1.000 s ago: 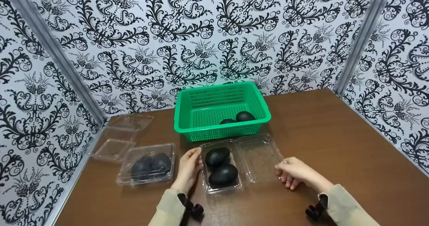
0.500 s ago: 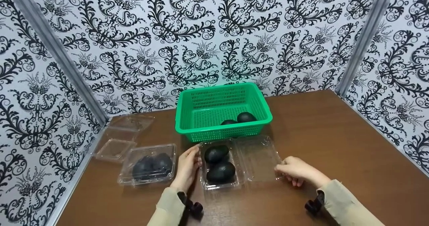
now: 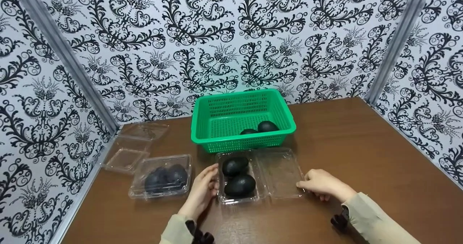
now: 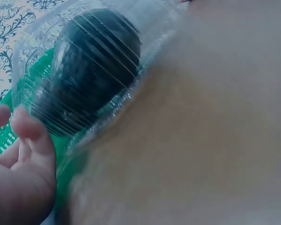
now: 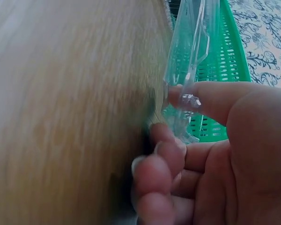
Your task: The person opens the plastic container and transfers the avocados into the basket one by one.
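Lying open on the brown table point(image 3: 361, 146), a clear plastic box point(image 3: 241, 201) holds two dark, egg-shaped fruits point(image 3: 240, 186), one behind the other, in its left half. Its lid point(image 3: 282, 173) is folded out flat to the right. The right hand point(image 3: 320, 182) pinches the lid's outer edge with its thumb over the plastic, the other fingers curled. At the opposite side, the left hand point(image 3: 202, 188) rests with loosely bent fingers and a narrow gap at the thumb, just beside the box's left wall; whether it touches, I cannot tell. A closed clear box point(image 3: 144, 164) with two more dark fruits point(image 3: 155, 180) inside sits to the left, near the left hand. Behind the open box, a green basket point(image 3: 238, 142) has two dark fruits point(image 3: 267, 126) in its front right part, one mostly hidden by the front wall. More clear plastic packaging point(image 3: 124, 161) lies at the back left, partly behind the closed box.

Black mounts point(image 3: 340, 220) sit at both wrists, by the beige sleeves point(image 3: 378, 218). The basket stands directly in the way behind the open box, and farthest back rise patterned walls point(image 3: 231, 38) with grey corner strips point(image 3: 398, 38).
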Action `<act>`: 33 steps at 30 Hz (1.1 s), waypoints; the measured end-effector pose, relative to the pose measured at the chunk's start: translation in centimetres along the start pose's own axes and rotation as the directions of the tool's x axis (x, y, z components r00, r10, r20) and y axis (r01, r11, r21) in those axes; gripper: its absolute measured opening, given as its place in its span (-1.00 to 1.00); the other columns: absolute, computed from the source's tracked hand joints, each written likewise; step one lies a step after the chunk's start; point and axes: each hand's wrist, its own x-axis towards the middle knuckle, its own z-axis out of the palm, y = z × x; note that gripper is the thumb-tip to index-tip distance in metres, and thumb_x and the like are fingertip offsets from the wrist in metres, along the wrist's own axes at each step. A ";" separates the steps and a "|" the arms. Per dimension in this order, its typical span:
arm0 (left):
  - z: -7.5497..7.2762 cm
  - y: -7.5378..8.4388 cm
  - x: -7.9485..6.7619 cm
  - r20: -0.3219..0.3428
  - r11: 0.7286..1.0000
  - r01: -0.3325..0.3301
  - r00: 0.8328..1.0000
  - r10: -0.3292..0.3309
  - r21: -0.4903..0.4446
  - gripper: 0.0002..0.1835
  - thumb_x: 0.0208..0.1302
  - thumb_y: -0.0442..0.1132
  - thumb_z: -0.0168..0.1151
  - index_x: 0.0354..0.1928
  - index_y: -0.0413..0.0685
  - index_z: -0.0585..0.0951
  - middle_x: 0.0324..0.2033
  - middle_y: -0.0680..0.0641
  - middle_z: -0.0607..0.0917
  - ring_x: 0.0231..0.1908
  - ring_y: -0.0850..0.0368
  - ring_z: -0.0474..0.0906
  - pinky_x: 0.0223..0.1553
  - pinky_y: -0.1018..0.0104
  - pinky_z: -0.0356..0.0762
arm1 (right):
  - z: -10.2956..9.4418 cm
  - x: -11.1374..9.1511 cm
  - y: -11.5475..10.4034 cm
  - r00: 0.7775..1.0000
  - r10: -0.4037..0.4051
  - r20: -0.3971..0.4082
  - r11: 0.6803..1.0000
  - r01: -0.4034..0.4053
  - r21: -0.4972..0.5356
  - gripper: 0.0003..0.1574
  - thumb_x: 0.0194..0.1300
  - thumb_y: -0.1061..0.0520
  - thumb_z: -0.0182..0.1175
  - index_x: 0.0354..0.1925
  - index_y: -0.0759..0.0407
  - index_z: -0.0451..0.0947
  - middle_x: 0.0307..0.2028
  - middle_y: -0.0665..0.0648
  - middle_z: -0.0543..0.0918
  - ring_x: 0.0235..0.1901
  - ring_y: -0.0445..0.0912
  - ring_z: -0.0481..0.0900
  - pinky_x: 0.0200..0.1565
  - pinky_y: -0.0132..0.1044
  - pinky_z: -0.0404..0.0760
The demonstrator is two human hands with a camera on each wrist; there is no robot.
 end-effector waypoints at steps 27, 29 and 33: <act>-1.6 -0.8 -1.0 0.170 0.997 0.026 0.985 -0.014 -0.066 -0.28 0.26 -0.43 0.17 0.42 -0.19 0.12 -0.38 0.02 0.48 -0.53 0.25 0.35 -0.53 0.44 0.45 | -1.2 0.0 -1.5 0.998 -0.023 -0.064 0.992 0.015 -0.122 -0.45 0.15 -0.15 0.29 -0.79 0.08 0.41 -0.86 -0.05 0.39 -0.86 -0.17 0.35 -0.77 -0.30 0.39; -1.6 -0.8 -0.9 0.170 0.998 0.027 0.985 -0.016 -0.065 -0.28 0.26 -0.43 0.17 0.42 -0.19 0.12 -0.37 0.02 0.48 -0.53 0.25 0.36 -0.54 0.45 0.46 | -1.8 0.1 -1.9 0.993 -0.058 -0.104 0.992 0.045 -0.122 -0.43 0.16 -0.15 0.30 -0.79 0.06 0.36 -0.85 -0.10 0.32 -0.83 -0.20 0.28 -0.74 -0.33 0.29; -1.7 -0.8 -0.8 0.176 0.998 0.023 0.984 -0.012 -0.059 -0.28 0.27 -0.43 0.17 0.42 -0.20 0.12 -0.37 0.01 0.48 -0.53 0.25 0.38 -0.54 0.45 0.46 | -3.0 0.0 -3.6 0.967 -0.154 -0.204 0.976 0.118 -0.181 -0.48 0.18 -0.19 0.29 -0.73 0.02 0.40 -0.76 -0.11 0.33 -0.71 -0.18 0.25 -0.66 -0.30 0.23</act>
